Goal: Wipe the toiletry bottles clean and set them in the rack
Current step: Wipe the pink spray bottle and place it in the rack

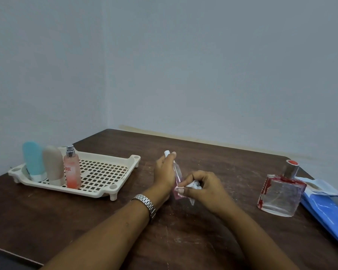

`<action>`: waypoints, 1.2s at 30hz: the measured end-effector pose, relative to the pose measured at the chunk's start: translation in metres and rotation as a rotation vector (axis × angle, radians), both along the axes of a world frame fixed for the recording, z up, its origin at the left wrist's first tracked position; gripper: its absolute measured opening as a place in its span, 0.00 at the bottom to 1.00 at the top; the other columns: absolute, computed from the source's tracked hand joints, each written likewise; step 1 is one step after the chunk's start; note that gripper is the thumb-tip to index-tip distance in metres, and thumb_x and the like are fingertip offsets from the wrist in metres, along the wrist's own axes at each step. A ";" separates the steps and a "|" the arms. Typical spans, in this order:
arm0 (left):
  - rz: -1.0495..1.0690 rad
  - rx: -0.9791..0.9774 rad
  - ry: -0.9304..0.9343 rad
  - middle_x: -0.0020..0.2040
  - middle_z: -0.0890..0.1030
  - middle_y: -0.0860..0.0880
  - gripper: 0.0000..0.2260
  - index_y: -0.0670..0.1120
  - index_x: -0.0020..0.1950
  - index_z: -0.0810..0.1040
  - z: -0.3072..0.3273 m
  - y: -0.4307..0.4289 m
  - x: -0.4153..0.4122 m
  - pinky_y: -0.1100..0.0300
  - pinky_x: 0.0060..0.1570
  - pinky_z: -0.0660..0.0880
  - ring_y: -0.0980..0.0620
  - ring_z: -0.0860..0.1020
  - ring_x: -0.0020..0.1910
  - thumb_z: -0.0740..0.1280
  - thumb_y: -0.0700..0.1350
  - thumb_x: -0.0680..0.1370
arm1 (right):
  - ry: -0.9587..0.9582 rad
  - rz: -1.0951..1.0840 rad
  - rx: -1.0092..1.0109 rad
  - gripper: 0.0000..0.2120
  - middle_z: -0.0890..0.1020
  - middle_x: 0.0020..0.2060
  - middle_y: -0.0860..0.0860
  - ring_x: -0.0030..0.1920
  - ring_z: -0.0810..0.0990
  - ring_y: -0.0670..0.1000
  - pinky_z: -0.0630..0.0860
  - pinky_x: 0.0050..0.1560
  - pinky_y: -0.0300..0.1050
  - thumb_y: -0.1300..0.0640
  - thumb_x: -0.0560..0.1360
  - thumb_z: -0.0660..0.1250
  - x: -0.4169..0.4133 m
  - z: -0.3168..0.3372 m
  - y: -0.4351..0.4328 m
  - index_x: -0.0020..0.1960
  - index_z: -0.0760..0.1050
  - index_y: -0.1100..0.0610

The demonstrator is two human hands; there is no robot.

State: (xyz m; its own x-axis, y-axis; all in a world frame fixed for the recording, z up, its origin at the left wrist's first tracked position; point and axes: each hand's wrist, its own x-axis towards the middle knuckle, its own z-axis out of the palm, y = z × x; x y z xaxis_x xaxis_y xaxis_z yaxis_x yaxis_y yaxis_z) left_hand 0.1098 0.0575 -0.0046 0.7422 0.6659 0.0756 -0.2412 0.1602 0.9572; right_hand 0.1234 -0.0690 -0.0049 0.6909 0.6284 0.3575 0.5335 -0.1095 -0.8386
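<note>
My left hand [164,172] grips a slim clear bottle with pink liquid [177,177] and a white cap, held upright over the table's middle. My right hand [203,189] pinches a crumpled white wipe [191,185] against the bottle's lower part. A cream perforated rack [105,172] stands at the left. In its left end stand a blue tube [33,160], a beige tube [54,165] and a pink spray bottle [72,170]. A square clear glass bottle with red marks and a red-topped cap [281,193] stands on the table at the right.
A blue packet of wipes [328,207] lies at the table's right edge, beside the glass bottle. The dark wooden table [183,240] sits in a corner of grey walls. A metal watch is on my left wrist.
</note>
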 end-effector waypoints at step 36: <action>0.061 0.275 -0.112 0.38 0.80 0.36 0.39 0.32 0.46 0.76 -0.013 0.005 0.005 0.62 0.34 0.73 0.48 0.77 0.34 0.48 0.68 0.71 | -0.077 -0.162 -0.228 0.11 0.82 0.37 0.51 0.36 0.82 0.48 0.81 0.40 0.45 0.47 0.74 0.67 -0.005 -0.005 0.005 0.42 0.77 0.56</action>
